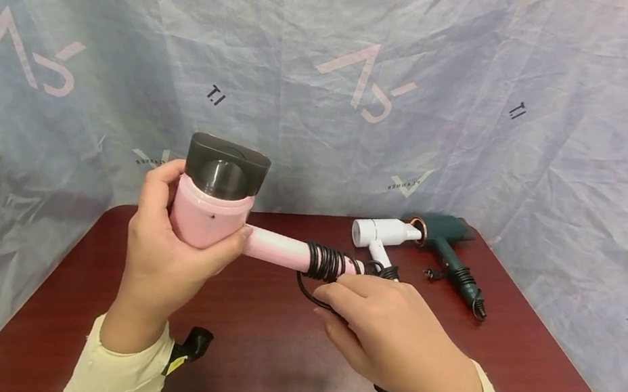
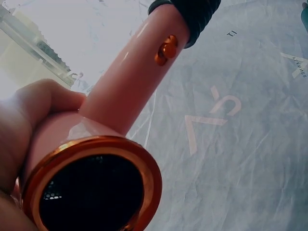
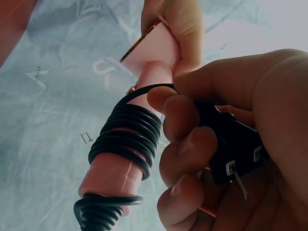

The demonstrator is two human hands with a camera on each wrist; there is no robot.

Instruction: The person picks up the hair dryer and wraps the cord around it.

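A pink hair dryer [image 1: 210, 217] with a black nozzle [image 1: 226, 168] is held up over the table by my left hand [image 1: 169, 255], whose fingers and thumb wrap its barrel. In the left wrist view its copper-rimmed rear end [image 2: 153, 168] and the orange buttons [image 2: 167, 50] on the handle show. Black cord [image 3: 127, 130] winds in several turns round the handle. My right hand [image 1: 386, 324] grips the cord's black plug [image 3: 231, 149] in curled fingers, its metal prongs sticking out, close beside the handle's lower end.
On the right rear of the dark red table [image 1: 264, 353] lie a white hair dryer [image 1: 385, 231] and a dark green hair dryer [image 1: 449, 235], the white one's nozzle close to the green one's rear. A grey printed cloth [image 1: 285, 68] hangs behind the table and at both sides.
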